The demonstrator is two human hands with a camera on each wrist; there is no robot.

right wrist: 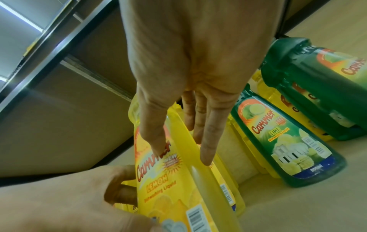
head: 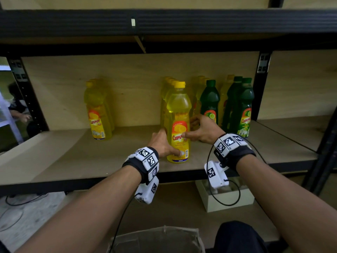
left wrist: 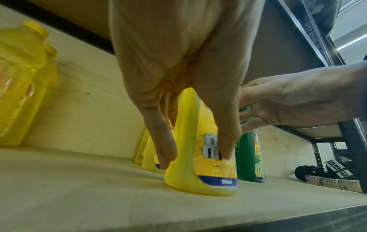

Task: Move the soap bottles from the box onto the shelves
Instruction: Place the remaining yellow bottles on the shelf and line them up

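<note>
A yellow lemon soap bottle [head: 179,114] stands upright near the front of the wooden shelf [head: 73,157], heading a row of yellow bottles [head: 168,88]. My left hand [head: 169,143] pinches its base: the thumb [left wrist: 225,141] lies on the label and the fingers [left wrist: 163,146] are on the bottle's left side. My right hand [head: 189,127] is at its right side. That thumb [right wrist: 155,141] touches the label while the straight fingers [right wrist: 206,149] reach past the bottle. The cardboard box [head: 158,238] sits low in front of me, its contents hidden.
Two yellow bottles [head: 97,110] stand further left and green lime bottles [head: 209,101] [head: 243,106] stand to the right, with more yellow ones behind. A black upper shelf beam [head: 164,21] runs overhead. A black upright [head: 260,84] bounds the right end. A white carton [head: 228,199] sits on the lower level.
</note>
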